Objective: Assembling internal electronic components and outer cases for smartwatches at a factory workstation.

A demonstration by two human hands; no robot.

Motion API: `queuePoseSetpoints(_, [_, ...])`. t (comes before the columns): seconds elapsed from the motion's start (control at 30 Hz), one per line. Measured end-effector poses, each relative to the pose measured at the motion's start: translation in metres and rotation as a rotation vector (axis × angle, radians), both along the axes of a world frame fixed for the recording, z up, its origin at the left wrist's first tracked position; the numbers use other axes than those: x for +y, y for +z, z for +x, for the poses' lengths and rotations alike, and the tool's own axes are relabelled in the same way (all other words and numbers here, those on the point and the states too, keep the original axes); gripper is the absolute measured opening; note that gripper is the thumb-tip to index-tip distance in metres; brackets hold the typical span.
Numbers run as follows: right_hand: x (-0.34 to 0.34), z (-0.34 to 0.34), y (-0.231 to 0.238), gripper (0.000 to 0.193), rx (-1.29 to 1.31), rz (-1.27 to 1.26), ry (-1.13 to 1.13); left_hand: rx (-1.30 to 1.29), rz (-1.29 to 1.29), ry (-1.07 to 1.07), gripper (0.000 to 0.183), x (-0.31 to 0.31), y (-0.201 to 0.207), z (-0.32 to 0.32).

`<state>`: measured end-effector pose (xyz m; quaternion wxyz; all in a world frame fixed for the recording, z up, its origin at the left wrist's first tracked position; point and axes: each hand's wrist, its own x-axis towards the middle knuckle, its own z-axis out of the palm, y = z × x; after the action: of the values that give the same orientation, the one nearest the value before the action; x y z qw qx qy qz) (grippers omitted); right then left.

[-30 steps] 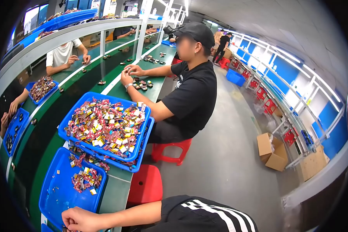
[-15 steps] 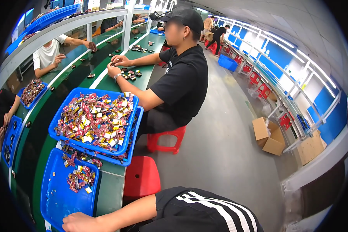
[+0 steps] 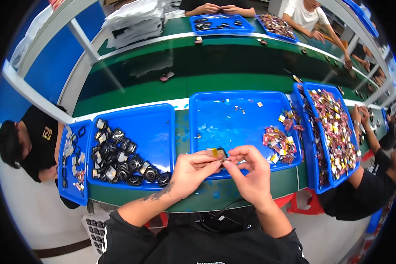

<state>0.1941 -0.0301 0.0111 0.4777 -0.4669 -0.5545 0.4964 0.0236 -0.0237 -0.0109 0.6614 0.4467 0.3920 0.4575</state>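
Over the near edge of a blue tray [image 3: 233,99], my left hand [image 3: 191,171] pinches a small electronic part [image 3: 215,152] with a yellow patch and black edges. The fingertips of my right hand [image 3: 253,171] close on the same part from the other side. Fingers hide much of it, so its exact kind cannot be made out. A pile of small pink, yellow and white components [image 3: 279,143] lies in the right side of this tray. Left of my hands, a second blue tray [image 3: 163,132] holds several black rounded housings [image 3: 134,163].
At right, stacked blue trays [image 3: 314,176] brim with similar components. A narrow blue tray [image 3: 77,189] with loose parts stands at far left beside a seated person [image 3: 37,141]. Beyond runs a green conveyor belt [image 3: 233,57]; people work across it. White frame posts [image 3: 81,39] rise nearby.
The view has swung from the aisle at right to the bench in front. Earlier, one hand rested at the tray's near edge; now both hands are together around the small part.
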Motion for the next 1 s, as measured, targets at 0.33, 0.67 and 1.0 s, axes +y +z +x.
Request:
queuePoseSetpoints(0.33, [0.011, -0.014, -0.007, 0.030, -0.201, 0.191, -0.151, -0.102, -0.024, 0.055, 0.040, 0.002, 0.007, -0.006])
queuePoseSetpoints(0.67, [0.011, -0.020, -0.008, 0.035, -0.237, 0.140, -0.107, -0.135, 0.007, 0.133, 0.054, -0.001, 0.010, -0.001])
queuePoseSetpoints(1.0, [0.089, -0.007, 0.001, 0.038, -0.286, 0.222, 0.099, 0.769, 0.566, 0.055, 0.060, 0.009, 0.028, -0.043])
